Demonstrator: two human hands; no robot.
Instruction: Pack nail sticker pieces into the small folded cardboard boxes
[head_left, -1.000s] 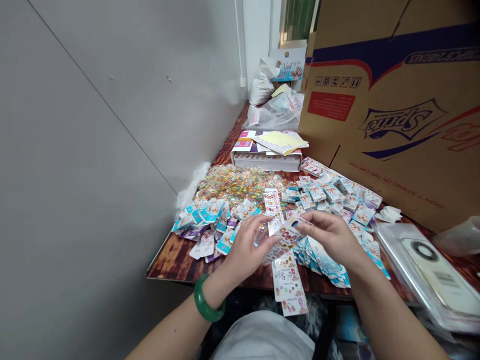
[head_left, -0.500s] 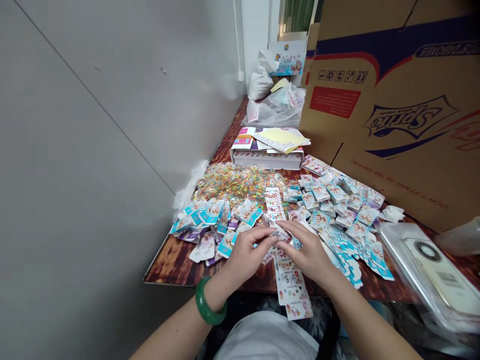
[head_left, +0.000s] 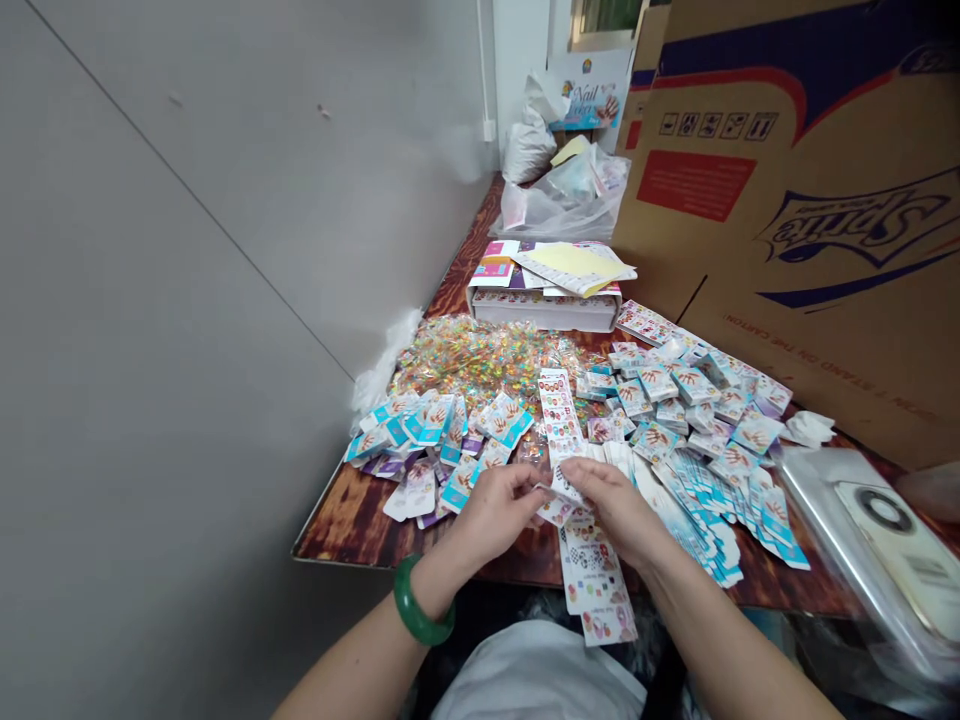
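My left hand pinches the left edge of a small printed nail sticker sheet between thumb and fingers. From the other side my right hand has its thumb and fingers closed on the same sheet, covering part of it. Beneath the hands lies a row of overlapping sticker sheets, its near end sticking out past the table edge. More sticker sheets stretch away beyond my fingers. Left of them is a loose pile of blue-and-white card boxes; fanned flat cartons lie to the right.
Small filled boxes are heaped at the right, before a big cardboard carton. Clear packets with colourful bits cover the middle. A white box stands behind. A phone package lies far right; a grey wall borders the left.
My hands have drawn slightly apart, and the sheet between them is tilted differently, with more of it showing. The camera view has shifted a little, so the table items appear slightly further right.
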